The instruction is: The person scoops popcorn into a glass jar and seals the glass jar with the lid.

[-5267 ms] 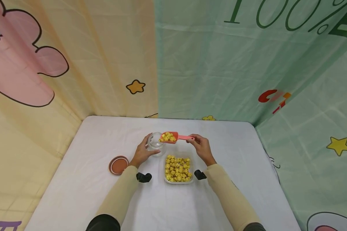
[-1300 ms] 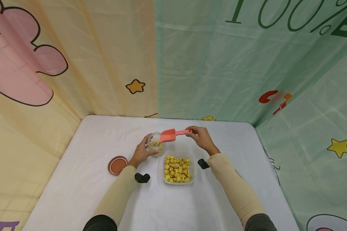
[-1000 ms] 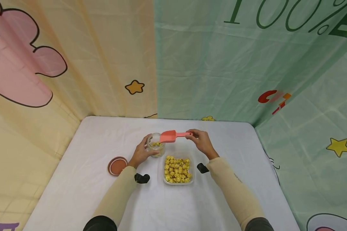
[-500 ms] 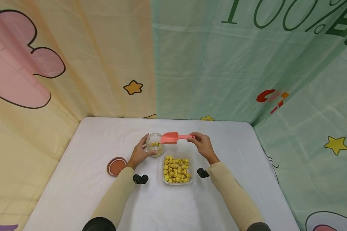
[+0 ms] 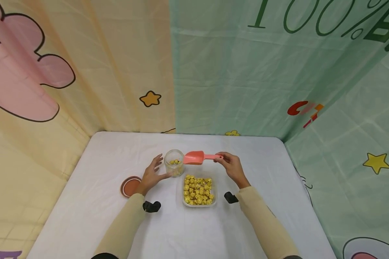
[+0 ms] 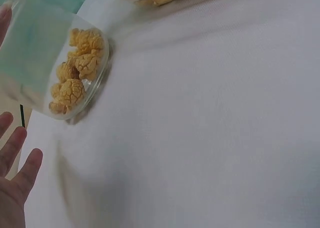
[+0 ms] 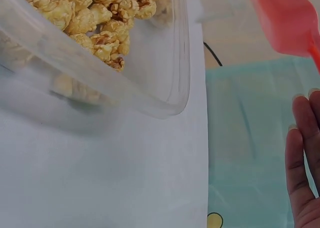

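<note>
Left fingers [image 6: 28, 173] spread beside jar [image 5: 174, 169], right fingers [image 7: 297, 175] pinching pink scoop [image 5: 193, 157], curtain [image 5: 214, 90] reading "100%"

Bench [image 5: 71, 216] white-topped, rounded far corners. Cream curtain [image 5: 126, 61] behind left half, meeting green curtain [image 5: 210, 72] near the middle; both hang in soft folds. On the cream: large pink cartoon figure [image 5: 22, 82], cut off at left; orange star [image 5: 150, 99]; purple mark [image 5: 7, 254] low in the corner. On the green: dark "100%" lettering [image 5: 317, 25], yellow flower [image 5: 232, 133] at bench edge, yellow star [image 5: 377, 163] far right.
</note>
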